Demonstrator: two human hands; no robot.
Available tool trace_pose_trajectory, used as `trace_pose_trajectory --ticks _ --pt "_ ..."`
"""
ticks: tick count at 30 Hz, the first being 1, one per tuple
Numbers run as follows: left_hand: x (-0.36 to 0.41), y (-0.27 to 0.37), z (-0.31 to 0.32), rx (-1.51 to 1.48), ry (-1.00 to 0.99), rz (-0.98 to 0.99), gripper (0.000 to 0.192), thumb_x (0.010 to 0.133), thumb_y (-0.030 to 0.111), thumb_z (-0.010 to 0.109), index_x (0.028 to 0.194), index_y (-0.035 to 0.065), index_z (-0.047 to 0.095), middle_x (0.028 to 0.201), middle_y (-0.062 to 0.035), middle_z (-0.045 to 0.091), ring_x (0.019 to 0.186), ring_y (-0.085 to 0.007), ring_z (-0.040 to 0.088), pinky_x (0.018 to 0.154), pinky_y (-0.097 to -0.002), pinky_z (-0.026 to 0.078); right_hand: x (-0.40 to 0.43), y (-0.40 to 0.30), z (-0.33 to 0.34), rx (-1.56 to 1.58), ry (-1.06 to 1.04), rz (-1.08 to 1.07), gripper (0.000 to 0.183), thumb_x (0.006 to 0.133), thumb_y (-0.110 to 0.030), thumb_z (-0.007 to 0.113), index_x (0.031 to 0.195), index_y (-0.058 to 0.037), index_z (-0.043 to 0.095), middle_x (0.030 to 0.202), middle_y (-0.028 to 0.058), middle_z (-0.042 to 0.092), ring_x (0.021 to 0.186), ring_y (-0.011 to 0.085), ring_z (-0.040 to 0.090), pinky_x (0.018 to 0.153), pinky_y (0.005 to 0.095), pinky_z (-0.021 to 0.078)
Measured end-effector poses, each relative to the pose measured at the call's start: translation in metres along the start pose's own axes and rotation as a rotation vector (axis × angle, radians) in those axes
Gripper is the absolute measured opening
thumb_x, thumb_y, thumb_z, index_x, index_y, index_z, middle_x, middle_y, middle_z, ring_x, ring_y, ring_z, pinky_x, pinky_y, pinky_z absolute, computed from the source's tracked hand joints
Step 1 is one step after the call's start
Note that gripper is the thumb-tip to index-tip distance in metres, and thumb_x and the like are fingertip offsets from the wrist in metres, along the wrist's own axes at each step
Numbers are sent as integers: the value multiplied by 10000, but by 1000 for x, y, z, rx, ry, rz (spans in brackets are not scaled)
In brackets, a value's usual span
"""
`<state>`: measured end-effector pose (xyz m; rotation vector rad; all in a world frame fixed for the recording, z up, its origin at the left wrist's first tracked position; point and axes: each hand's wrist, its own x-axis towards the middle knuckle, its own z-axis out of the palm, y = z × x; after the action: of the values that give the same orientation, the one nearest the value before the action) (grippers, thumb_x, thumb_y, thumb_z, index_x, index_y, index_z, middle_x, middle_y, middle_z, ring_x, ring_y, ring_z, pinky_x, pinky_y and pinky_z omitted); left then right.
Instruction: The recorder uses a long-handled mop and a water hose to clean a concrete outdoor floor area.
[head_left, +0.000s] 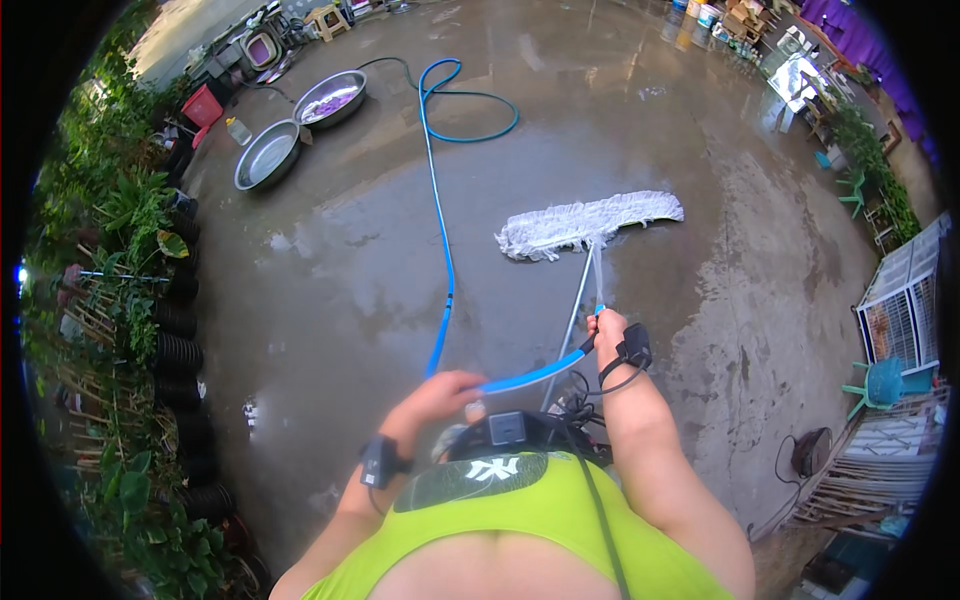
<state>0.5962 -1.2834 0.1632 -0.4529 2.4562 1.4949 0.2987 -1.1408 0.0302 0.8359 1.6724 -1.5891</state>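
My right hand (609, 327) is closed around the end of a blue water hose (540, 373), and water streams from it onto a white mop head (592, 223). The mop head lies fringe-up on the wet concrete floor (360, 300), its metal handle (575, 300) running back towards my body. My left hand (448, 393) grips the same hose lower down, in front of my waist. From there the hose stretches forward across the floor and loops at the far side.
Two metal basins (268, 155) stand at the far left, near a red bucket (202, 106) and a plastic bottle (238, 130). Black plant pots (178, 352) line the left edge. At right are a white wire cage (902, 315) and a teal chair (883, 384).
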Motion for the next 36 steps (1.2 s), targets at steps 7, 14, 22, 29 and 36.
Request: trace_pose_trajectory --ticks 7,14,22,29,36 --pt "4 -8 10 -1 42 63 256 795 185 508 1004 42 542 855 -109 583 754 -194 548 682 -289 423 -5 -7 -5 -133 43 -88 162 800 -92 355 719 -7 467 557 95 502 375 115 419 334 251 303" --pt "-4 11 -2 -82 -32 -53 246 782 170 527 990 42 555 860 -106 584 758 -185 552 693 -286 424 1 7 3 -153 -39 -32 145 792 -84 357 714 -23 462 537 62 475 364 106 385 339 239 298" --pt "-27 -9 -4 -56 67 -40 243 777 169 535 984 45 561 846 -100 580 761 -182 543 691 -282 421 -5 28 22 -107 -200 94 108 769 -69 366 691 -52 439 542 50 462 363 88 367 334 225 275" --pt "-31 -7 -9 -46 68 -30 246 776 179 540 979 41 561 842 -101 579 753 -184 537 682 -284 419 -9 34 25 -137 -218 90 102 768 -74 369 690 -57 433 534 46 458 362 87 375 322 214 278" --pt "-32 -19 -6 -38 99 -9 244 770 177 548 972 41 564 842 -98 581 759 -182 538 686 -281 420 -19 29 27 -76 -185 94 111 788 -95 368 698 -58 422 546 43 458 362 85 371 311 214 269"
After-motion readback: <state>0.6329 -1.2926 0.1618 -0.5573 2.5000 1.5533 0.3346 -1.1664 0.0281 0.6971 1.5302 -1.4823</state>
